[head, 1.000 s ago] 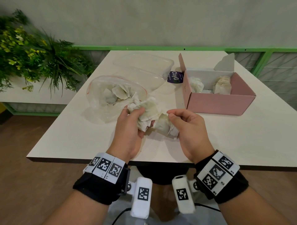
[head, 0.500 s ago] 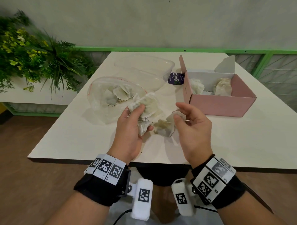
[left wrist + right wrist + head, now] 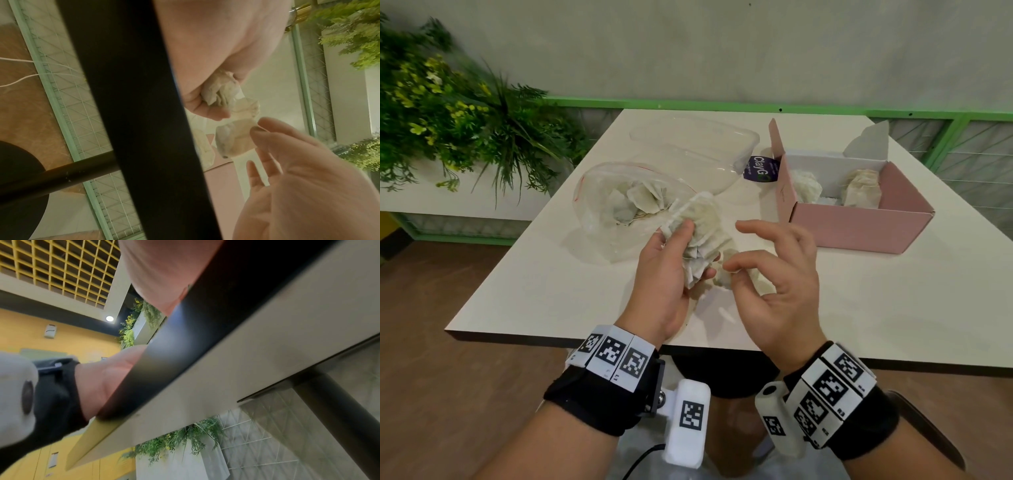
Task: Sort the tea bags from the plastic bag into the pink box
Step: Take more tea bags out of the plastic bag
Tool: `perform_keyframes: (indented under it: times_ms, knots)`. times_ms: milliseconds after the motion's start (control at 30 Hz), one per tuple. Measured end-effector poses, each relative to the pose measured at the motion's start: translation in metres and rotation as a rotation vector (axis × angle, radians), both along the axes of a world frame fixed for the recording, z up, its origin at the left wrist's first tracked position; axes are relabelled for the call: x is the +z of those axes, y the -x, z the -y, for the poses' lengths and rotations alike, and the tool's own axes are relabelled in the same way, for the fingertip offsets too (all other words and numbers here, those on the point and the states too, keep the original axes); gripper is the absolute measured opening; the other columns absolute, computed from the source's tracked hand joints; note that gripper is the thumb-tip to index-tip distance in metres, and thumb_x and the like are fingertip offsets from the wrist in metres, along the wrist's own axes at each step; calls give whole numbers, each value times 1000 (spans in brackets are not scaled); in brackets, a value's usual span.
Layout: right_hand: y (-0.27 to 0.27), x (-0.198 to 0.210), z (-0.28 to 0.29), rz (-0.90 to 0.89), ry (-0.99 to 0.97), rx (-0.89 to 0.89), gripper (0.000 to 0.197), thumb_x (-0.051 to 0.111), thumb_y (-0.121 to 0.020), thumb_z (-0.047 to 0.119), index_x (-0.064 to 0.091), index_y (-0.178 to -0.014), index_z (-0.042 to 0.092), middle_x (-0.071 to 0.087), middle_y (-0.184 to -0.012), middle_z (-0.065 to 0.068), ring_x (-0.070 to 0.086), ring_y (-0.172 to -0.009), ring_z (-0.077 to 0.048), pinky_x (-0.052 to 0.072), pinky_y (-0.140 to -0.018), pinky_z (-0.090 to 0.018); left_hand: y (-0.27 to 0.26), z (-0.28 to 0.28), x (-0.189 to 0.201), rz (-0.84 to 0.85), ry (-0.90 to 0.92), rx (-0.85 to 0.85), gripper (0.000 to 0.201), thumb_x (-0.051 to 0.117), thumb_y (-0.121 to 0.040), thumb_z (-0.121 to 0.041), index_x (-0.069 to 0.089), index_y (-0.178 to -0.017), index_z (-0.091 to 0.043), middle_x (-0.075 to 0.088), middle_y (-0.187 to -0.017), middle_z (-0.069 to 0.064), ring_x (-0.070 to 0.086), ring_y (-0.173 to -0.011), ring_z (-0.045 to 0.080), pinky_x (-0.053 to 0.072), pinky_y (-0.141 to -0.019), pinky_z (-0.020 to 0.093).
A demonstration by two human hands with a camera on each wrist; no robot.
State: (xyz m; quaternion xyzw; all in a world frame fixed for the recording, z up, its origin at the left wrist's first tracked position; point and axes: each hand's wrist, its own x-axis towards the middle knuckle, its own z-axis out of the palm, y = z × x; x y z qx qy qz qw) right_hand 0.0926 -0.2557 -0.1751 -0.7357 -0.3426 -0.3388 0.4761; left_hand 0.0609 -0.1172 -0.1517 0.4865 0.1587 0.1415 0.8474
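Tea bags (image 3: pixel 702 240) bunch in the left grip (image 3: pixel 671 270), fingers curled round them; beside it, the right grip (image 3: pixel 774 274) pinches one bag (image 3: pixel 234 139), other fingers spread.

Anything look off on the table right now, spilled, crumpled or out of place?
Nothing spilled. The left hand grips a crumpled clump of tea bags, apparently tangled, while the right hand pinches one tea bag away from it. The plastic bag lies open with bags inside; the pink box stands upright.
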Motion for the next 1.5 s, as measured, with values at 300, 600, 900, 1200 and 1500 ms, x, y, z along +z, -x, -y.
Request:
perform_keyframes:
  times_ms: [300, 600, 900, 1200, 1500]
  knots:
    - [-1, -3, 1, -31, 18, 25, 22, 70, -81, -10, 75, -89, 10, 70, -92, 3, 56, -93, -21, 47, -82, -37, -1, 2, 2, 13, -24, -23, 10, 59, -103, -24, 63, -102, -15, 74, -86, 4, 68, -70, 16, 52, -56, 29]
    - [-11, 18, 29, -518, -420, 225, 26, 68, -88, -9, 72, -99, 14, 73, -95, -14, 71, -91, -33, 57, -86, -38, -2, -2, -3, 0, -75, -21, 11, 67, -97, -11, 63, -104, -18, 75, -83, -1, 67, -64, 12, 55, -60, 28]
    - [-26, 45, 41, -1220, -574, 622, 16, 65, -77, 2, 66, -92, 0, 70, -99, -18, 69, -83, -23, 62, -76, -31, -3, -2, -5, 37, -53, -24, 18, 70, -94, -9, 64, -109, -17, 77, -92, 0, 70, -71, 11, 56, -57, 24]
    - [-21, 41, 10, -1251, -371, 409, 4, 64, -94, 2, 64, -97, 5, 68, -78, -6, 61, -61, -14, 47, -55, -25, -3, -2, -7, 47, -80, -47, 30, 75, -86, -2, 65, -110, -16, 77, -98, 6, 74, -82, 18, 58, -63, 30]
    - [-34, 62, 26, -1201, -466, 421, 10, 59, -93, -3, 63, -87, 3, 72, -86, -13, 72, -80, -27, 62, -72, -39, -5, -8, -4, 26, 158, -58, 22, 53, -101, -27, 63, -112, -11, 68, -88, 6, 71, -76, 21, 53, -65, 31]
